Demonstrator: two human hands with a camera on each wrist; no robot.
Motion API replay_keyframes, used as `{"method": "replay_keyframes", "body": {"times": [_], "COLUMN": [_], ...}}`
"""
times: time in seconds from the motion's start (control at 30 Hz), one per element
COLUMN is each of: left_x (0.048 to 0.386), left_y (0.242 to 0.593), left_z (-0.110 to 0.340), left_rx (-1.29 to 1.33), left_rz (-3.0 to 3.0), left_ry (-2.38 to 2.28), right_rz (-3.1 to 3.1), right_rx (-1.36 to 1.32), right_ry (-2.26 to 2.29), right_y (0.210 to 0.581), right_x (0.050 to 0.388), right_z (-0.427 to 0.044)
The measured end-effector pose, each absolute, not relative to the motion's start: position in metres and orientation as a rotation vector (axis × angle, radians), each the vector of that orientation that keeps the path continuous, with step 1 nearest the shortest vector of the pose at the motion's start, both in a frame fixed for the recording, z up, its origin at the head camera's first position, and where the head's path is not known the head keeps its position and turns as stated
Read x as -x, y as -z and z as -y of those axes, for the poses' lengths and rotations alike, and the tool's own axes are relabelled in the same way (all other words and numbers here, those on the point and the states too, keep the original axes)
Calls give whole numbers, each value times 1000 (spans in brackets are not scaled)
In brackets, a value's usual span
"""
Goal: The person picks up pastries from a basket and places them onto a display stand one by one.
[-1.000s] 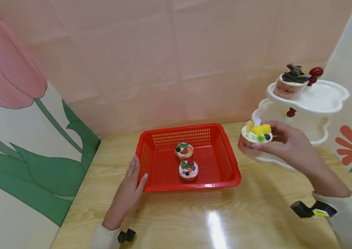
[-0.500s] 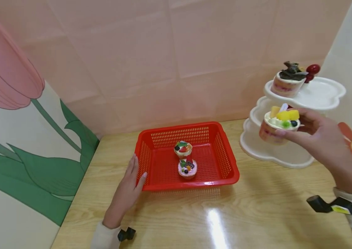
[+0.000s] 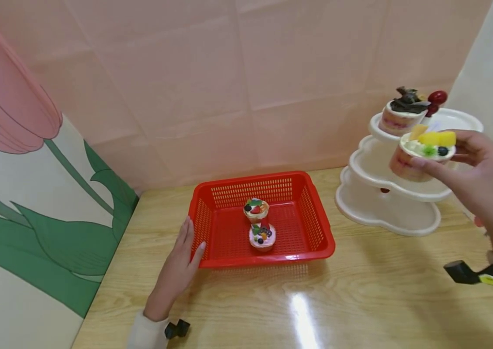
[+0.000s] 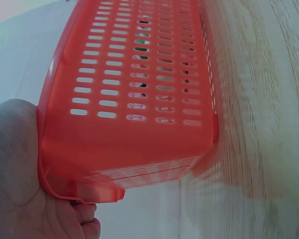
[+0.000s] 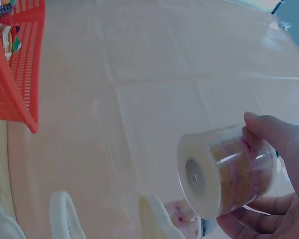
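My right hand point(image 3: 486, 174) holds a clear dessert cup point(image 3: 416, 160) with white cream, yellow fruit pieces and a dark berry on top. The cup is raised beside the top tier of a white three-tiered stand point(image 3: 388, 213); in the right wrist view, thumb and fingers grip the cup point(image 5: 224, 174) and its pale base shows. My left hand point(image 3: 178, 266) rests with straight fingers against the left rim of a red basket point(image 3: 263, 261). Inside that basket are two small cupcakes, one fruit-topped point(image 3: 256, 210) and one pink point(image 3: 262, 237).
On the stand's top tier sits a chocolate-topped dessert cup point(image 3: 403, 116), near red balls point(image 3: 437, 98) on the stand. The basket and stand share a wooden table point(image 3: 246, 305). A pink cloth backdrop point(image 3: 246, 97) hangs behind, and a tulip print point(image 3: 10, 92) covers the left side.
My right hand has moved right and upward with the fruit-topped dessert cup, from the stand's lower front to beside its top tier. My left hand and the basket have stayed in place.
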State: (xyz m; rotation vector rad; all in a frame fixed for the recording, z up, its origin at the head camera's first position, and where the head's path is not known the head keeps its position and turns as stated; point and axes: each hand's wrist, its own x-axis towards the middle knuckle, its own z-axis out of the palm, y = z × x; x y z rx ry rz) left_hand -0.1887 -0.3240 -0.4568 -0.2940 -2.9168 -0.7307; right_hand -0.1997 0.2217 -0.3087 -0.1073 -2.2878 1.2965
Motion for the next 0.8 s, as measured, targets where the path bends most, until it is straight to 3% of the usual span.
{"method": "replay_keyframes", "body": {"times": [0.3, 0.8], "left_x": [188, 186], "left_y": [460, 460], "left_z": [326, 326], "left_rx": [335, 335], "left_rz": [2887, 2879], "left_ry": [730, 741], "right_rz": [2314, 2328], "right_rx": [297, 369], "right_ry": [-1385, -1360], "right_y": [302, 296], "right_x": [205, 222], "right_z": [-236, -258]}}
